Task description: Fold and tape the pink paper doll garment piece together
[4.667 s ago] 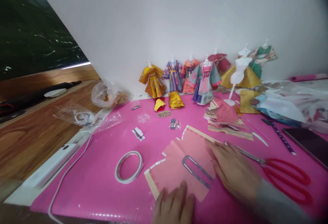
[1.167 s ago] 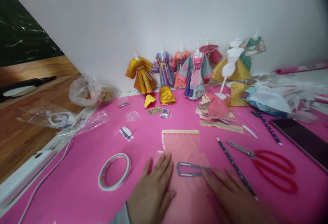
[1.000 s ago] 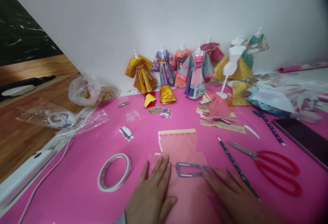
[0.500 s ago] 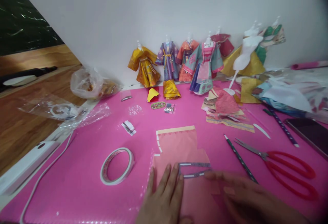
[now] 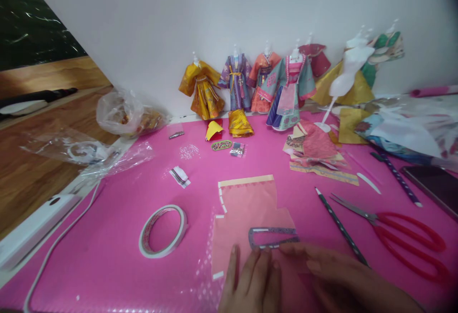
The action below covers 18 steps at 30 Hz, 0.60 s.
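A pink clothing piece (image 5: pixel 246 203), with white tape strips along its left edge, lies flat on the table in front of me. On it rests a narrow purple patterned strip (image 5: pixel 274 230), bent into a U with its curve to the left and white tape bits along it. My left hand (image 5: pixel 250 279) lies flat on the pink piece, fingers stretched out, tips touching the strip's lower side. My right hand (image 5: pixel 332 270) touches the same lower side farther right with outstretched fingertips; its thumb is apart and its palm is in shadow.
A tape roll (image 5: pixel 162 232) lies to the left. Red-handled scissors (image 5: pixel 404 227) and a dark pencil (image 5: pixel 339 224) are at the right. Small doll outfits (image 5: pixel 286 88) stand along the wall, with fabric scraps (image 5: pixel 318 143) before them. A phone (image 5: pixel 432 186) lies far right.
My left hand has slid right and toward me, uncovering a tape strip at the pink piece's lower left. The right fingertips have shifted slightly left along the strip.
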Motion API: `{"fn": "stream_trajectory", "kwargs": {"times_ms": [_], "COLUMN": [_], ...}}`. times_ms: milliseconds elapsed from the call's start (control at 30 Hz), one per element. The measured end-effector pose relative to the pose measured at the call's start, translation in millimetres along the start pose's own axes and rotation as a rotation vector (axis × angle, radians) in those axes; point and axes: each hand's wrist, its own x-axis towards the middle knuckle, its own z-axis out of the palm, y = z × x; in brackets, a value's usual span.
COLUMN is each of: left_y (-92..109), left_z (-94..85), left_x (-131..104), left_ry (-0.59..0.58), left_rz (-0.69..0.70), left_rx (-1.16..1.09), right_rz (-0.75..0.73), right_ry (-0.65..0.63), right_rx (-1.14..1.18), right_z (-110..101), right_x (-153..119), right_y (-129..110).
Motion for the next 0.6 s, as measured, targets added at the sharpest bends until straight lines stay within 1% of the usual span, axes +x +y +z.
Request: {"fn": "stream_trajectory", "kwargs": {"times_ms": [67, 200, 333, 433, 500, 600], "left_y": [0.2, 0.7, 2.9, 4.5, 5.2, 5.7], "left_z": [-0.1, 0.1, 1.7, 2.8, 3.2, 3.2], "left_x": [-0.1, 0.1, -0.8, -1.6, -1.8, -1.4], "left_ry": [0.009, 0.015, 0.01, 0.007, 0.007, 0.009], "left_rz": [-0.01, -0.019, -0.018, -0.019, -0.019, -0.019], "left_rx": [-0.003, 0.008, 0.022, 0.03, 0.034, 0.038], "right_rz": [-0.003, 0.001, 0.024, 0.045, 0.006, -0.072], "right_ry": [0.016, -0.008, -0.003, -0.008, -0.031, -0.059], "right_rx": [0.008, 0.01, -0.025, -0.008, 0.007, -0.077], "right_z": [1.3, 1.3, 0.5, 0.5, 0.6, 1.0], "right_x": [-0.5, -0.2, 0.7, 2.1, 3.3, 5.3], "right_y": [0.4, -0.2, -3.6, -3.4, -1.1, 3.9]}}
